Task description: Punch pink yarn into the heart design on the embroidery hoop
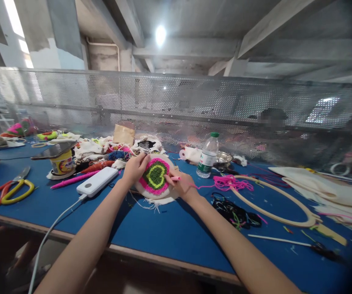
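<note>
A round embroidery hoop [155, 176] with a tufted heart in dark green, yellow-green and pink stands tilted on the blue table [169, 232]. My left hand [135, 167] grips its upper left rim. My right hand [180, 184] rests at its right edge and holds a pink punch needle [174, 178] against the cloth. Pink yarn runs from that hand to a loose pink tangle [231, 182] on the right.
A white power bank [98, 181] with a cable lies left of the hoop, beside a pink pen [71, 179], yellow scissors [16, 192] and a yellow tub [62, 162]. A water bottle [208, 155], dark yarn [235, 212] and a large wooden hoop [273, 204] lie right.
</note>
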Motion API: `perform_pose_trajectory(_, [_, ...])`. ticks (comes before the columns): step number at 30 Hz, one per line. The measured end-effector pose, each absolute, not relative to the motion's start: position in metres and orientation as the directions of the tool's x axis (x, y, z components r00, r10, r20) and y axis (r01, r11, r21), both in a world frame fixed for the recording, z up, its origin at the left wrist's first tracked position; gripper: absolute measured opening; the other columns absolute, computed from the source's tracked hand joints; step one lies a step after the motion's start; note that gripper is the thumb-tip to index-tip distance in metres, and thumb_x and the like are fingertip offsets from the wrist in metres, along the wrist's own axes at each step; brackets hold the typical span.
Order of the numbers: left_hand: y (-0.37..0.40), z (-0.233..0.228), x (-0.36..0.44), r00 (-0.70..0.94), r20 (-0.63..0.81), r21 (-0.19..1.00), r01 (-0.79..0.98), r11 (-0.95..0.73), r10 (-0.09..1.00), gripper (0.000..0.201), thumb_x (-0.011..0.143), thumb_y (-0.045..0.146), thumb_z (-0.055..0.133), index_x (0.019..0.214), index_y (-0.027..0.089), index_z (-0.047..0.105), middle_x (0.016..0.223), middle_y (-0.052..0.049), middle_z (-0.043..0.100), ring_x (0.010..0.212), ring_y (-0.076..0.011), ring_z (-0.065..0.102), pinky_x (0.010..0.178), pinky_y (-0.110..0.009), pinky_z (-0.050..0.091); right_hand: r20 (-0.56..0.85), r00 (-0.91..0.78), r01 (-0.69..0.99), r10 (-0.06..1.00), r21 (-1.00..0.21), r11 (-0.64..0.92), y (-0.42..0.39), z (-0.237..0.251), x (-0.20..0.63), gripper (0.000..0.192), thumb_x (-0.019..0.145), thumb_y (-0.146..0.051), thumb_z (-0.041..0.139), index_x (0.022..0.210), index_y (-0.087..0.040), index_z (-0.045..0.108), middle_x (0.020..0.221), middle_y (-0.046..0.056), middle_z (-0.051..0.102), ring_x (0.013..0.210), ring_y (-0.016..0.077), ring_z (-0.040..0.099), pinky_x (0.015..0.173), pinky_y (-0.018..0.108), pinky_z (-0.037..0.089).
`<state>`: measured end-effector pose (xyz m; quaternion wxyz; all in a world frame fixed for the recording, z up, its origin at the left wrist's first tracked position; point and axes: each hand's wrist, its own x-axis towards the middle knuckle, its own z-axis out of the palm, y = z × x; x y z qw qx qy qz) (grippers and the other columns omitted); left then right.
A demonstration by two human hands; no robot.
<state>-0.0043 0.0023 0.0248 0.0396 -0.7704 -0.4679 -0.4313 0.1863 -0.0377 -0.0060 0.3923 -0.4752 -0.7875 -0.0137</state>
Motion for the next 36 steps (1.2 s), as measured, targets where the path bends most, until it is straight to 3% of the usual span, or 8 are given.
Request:
perform_pose_trajectory(4, [0.004, 0.025, -0.004, 0.167, 0.673, 0.375, 0.763, -0.526, 0.721, 0.036, 0.084, 0.043, 0.027, 0.063, 0.02, 0.044, 0.054, 0.001, 0.049, 0.055, -0.0136, 0.049, 0.054, -0.023, 0.028, 0.67, -0.04, 0.623, 0.741, -0.564, 0.543, -0.039, -0.007, 0.189, 0.036, 0.083, -0.043, 0.034, 0.057, -0.021, 0.044, 0.048, -0.003, 0.049, 0.049, 0.0112, 0.047, 0.052, 0.021, 0.033])
perform_pose_trajectory(6, [0.004, 0.025, -0.004, 0.166, 0.659, 0.384, 0.765, -0.517, 0.734, 0.036, 0.084, 0.044, 0.028, 0.062, 0.02, 0.044, 0.054, 0.001, 0.049, 0.054, -0.0137, 0.048, 0.053, -0.023, 0.027, 0.69, 0.057, 0.609, 0.722, -0.597, 0.523, -0.041, -0.007, 0.191, 0.036, 0.083, -0.043, 0.035, 0.056, -0.021, 0.043, 0.046, -0.004, 0.047, 0.048, 0.0113, 0.046, 0.052, 0.022, 0.034])
perform_pose_trajectory(9, [0.005, 0.025, -0.003, 0.162, 0.651, 0.389, 0.768, -0.509, 0.742, 0.036, 0.084, 0.044, 0.028, 0.063, 0.02, 0.046, 0.055, 0.0, 0.05, 0.055, -0.0139, 0.048, 0.053, -0.023, 0.028, 0.715, 0.067, 0.643, 0.696, -0.564, 0.518, -0.045, -0.005, 0.191, 0.034, 0.083, -0.042, 0.036, 0.057, -0.021, 0.043, 0.051, -0.003, 0.05, 0.05, 0.0111, 0.046, 0.053, 0.022, 0.033])
perform_pose_trajectory(15, [0.004, 0.025, -0.004, 0.155, 0.643, 0.379, 0.786, -0.488, 0.75, 0.037, 0.084, 0.044, 0.026, 0.064, 0.02, 0.046, 0.055, 0.0, 0.05, 0.056, -0.0145, 0.049, 0.054, -0.023, 0.028, 0.741, -0.066, 0.668, 0.668, -0.464, 0.582, -0.051, -0.001, 0.191, 0.028, 0.085, -0.037, 0.034, 0.065, -0.021, 0.046, 0.062, -0.002, 0.054, 0.056, 0.0107, 0.047, 0.056, 0.021, 0.034])
perform_pose_trajectory(36, [0.006, 0.024, -0.005, 0.156, 0.662, 0.373, 0.78, -0.502, 0.733, 0.036, 0.083, 0.045, 0.029, 0.062, 0.02, 0.045, 0.053, 0.001, 0.05, 0.053, -0.0138, 0.048, 0.052, -0.023, 0.026, 0.757, -0.027, 0.645, 0.653, -0.486, 0.59, -0.052, 0.0, 0.196, 0.029, 0.084, -0.039, 0.038, 0.062, -0.021, 0.045, 0.061, -0.002, 0.052, 0.055, 0.0104, 0.047, 0.056, 0.021, 0.034])
